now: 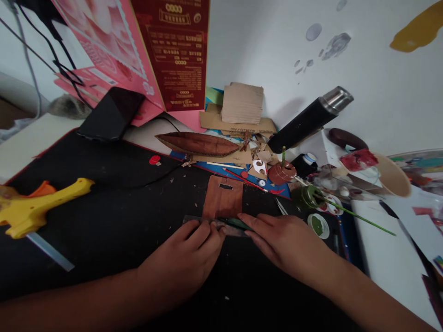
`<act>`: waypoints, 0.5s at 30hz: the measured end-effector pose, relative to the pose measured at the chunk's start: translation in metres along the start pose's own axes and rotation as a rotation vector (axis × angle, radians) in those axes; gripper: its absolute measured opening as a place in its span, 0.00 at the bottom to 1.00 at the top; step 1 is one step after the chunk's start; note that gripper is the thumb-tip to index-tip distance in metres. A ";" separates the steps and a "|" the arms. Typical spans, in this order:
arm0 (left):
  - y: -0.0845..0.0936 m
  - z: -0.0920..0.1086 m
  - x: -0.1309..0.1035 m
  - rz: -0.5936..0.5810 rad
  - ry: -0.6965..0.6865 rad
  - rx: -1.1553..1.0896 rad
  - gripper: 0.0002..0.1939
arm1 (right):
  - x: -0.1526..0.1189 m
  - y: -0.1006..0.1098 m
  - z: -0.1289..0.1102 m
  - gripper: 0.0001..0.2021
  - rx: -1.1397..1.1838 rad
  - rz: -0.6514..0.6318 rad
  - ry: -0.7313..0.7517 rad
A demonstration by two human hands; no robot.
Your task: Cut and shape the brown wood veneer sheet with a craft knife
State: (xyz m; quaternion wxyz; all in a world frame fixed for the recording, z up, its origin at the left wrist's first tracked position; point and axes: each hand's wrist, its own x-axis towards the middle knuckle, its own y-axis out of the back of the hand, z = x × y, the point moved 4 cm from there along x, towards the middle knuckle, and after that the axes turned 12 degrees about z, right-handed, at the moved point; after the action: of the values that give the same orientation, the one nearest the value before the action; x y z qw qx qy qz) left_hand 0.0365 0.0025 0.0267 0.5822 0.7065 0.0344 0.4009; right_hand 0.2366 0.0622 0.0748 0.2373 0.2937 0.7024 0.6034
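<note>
A reddish-brown painted board [224,196] with a small rectangular slot lies on the black mat [121,198]. Across its near edge is a clear ruler-like strip [191,218]. My left hand [194,249] presses on this strip with its fingers bent and close together. In my right hand [284,235] a slim dark green tool [237,223] is pinched between thumb and fingers, lying low along the strip. Its tip is near my left fingertips and too small to make out.
A yellow glue gun [44,205] lies at the left, a black phone [110,113] behind it. Beyond the board are a brown boat-shaped piece [200,144] and cardboard scraps. Open paint jars [306,196] and a black flask [304,124] stand at the right.
</note>
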 end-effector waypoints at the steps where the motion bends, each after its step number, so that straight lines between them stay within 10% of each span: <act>1: 0.000 0.000 0.000 0.001 0.002 -0.003 0.19 | 0.001 0.000 0.000 0.18 -0.010 0.000 0.004; 15: 0.000 -0.002 0.003 0.004 0.012 -0.033 0.19 | 0.003 0.004 -0.006 0.26 -0.153 -0.075 0.182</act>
State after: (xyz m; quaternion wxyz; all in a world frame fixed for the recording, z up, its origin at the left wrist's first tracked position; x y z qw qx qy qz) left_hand 0.0374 0.0056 0.0288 0.5928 0.6945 0.0298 0.4066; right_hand 0.2310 0.0601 0.0799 0.2167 0.1921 0.6835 0.6701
